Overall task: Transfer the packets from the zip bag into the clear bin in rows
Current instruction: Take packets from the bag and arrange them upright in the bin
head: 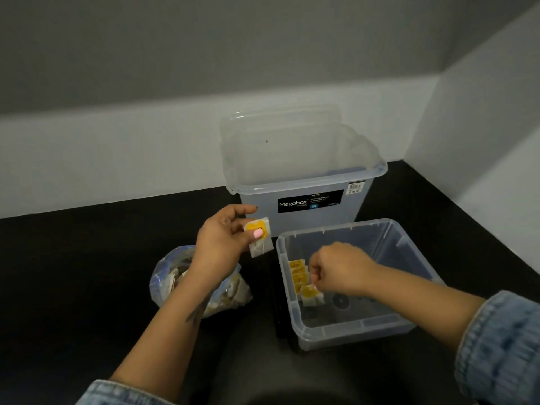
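Observation:
My left hand point(225, 232) pinches a white packet with a yellow label point(258, 235), held in the air just left of the clear bin point(409, 324). Inside the bin, my right hand point(339, 270) reaches down and pinches another yellow-labelled packet point(310, 296) at the near end of a row of packets point(298, 273) lined up along the bin's left wall. The zip bag point(166, 276), crumpled and holding several more packets, lies on the dark surface under my left forearm.
A taller clear Megabox tub point(306, 182) stands behind the bin, with its lid point(280, 121) leaning against the white wall. The wall corner closes off the right side. Dark surface point(73, 287) stretches to the left.

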Available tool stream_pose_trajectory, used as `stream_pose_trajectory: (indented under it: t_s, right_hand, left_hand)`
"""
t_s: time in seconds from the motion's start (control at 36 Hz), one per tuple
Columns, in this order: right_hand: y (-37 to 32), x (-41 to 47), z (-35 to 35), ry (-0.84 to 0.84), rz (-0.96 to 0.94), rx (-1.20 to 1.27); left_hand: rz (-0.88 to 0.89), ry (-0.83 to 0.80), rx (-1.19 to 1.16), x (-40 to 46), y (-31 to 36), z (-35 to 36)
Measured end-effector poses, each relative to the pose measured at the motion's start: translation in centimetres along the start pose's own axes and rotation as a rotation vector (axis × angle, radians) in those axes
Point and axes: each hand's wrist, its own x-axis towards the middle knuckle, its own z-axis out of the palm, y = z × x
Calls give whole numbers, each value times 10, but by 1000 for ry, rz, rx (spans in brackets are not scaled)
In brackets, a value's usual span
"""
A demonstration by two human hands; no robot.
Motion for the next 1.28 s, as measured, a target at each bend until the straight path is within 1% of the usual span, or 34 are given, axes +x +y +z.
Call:
stream_pose_trajectory:
  t_s: [0.08,0.22,0.44,0.61,0.69,0.78,0.83,0.89,0.94,1.0,1.14,1.28]
  right_hand:
    - [1,7,14,9,2,5]
    - [4,14,27,85,12,13]
    - [7,12,32,53,-38,-100]
    - [5,6,22,32,8,-115]
    - [7,1,17,-69,40,-69]
    - [8,-2,15,-300,21,35]
    - [6,-4,14,-436,-18,33]
    - [3,-5,15,-496,-49,-25]
    - [2,-4,19,-485,-49,-101]
    - [1,0,25,-434,-32,-163]
    - [0,6,35,-306,7,-213]
    - [-1,8,36,-286,20,-240]
  left_hand:
    - [-5,9,-4,-2,-2,3]
    - [-7,22,5,-6,-2,4]
    - [6,35,12,-10,-4,8]
    - [13,22,32,-11,-3,10]
    - [16,18,25,-10,-2,11]
    - [31,8,33,-10,-1,14]
    - [36,2,29,-10,-1,16]
    - [43,-2,40,-10,0,17]
    - [45,-3,43,-10,0,18]
    - [42,-2,50,-10,0,19]
    - [41,1,58,-10,-1,18]
    - [39,-7,67,-10,0,16]
